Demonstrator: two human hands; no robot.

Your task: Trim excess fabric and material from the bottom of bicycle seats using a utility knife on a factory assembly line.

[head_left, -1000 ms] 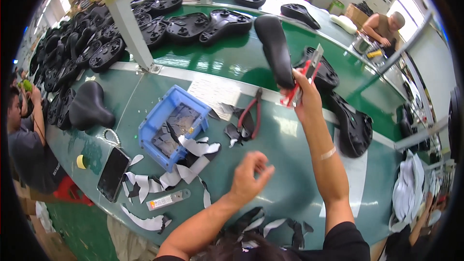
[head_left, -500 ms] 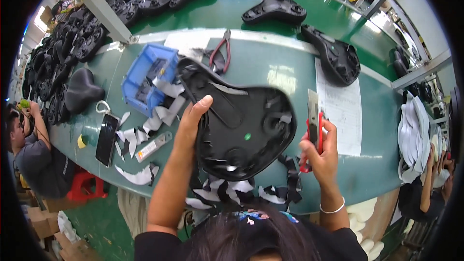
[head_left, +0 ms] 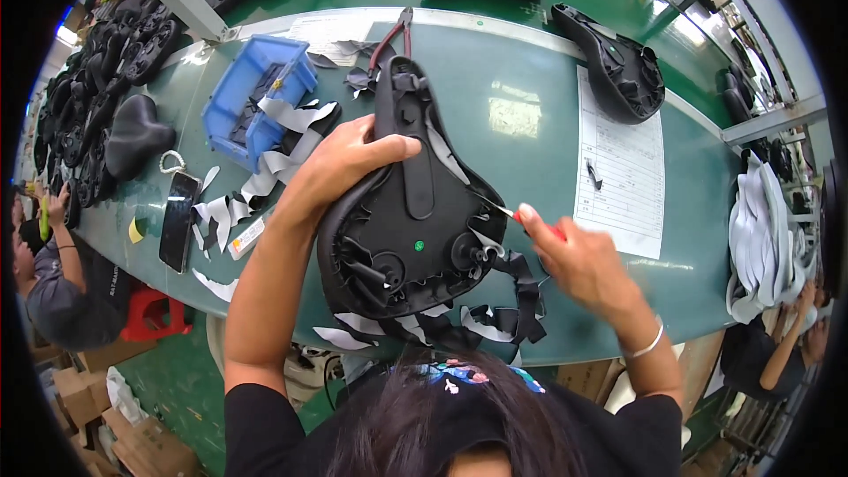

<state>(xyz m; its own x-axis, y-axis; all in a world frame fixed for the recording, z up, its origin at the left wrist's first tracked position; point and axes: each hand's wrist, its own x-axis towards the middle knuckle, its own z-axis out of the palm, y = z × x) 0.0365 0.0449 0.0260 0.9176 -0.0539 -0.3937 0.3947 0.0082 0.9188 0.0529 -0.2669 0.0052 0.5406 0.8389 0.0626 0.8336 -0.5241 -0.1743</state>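
A black bicycle saddle (head_left: 411,212) lies upside down in front of me, its underside with ribs and a small green dot facing up. My left hand (head_left: 340,163) grips its narrow nose end from the left. My right hand (head_left: 574,256) holds a red-handled cutting tool (head_left: 530,223) whose tip touches the saddle's right edge. Loose grey and black trimmed strips (head_left: 495,314) hang around the saddle's wide end.
A blue bin (head_left: 256,102) and scattered strips sit to the left, with red-handled pliers (head_left: 389,35) behind the saddle. A phone (head_left: 177,221), a paper sheet (head_left: 623,168) and other black saddles (head_left: 618,66) lie on the green table (head_left: 530,71). People sit at both sides.
The saddle has turned so its nose points away from me. My left hand shifted to the nose. My right hand brought the tool down to the saddle's right edge.
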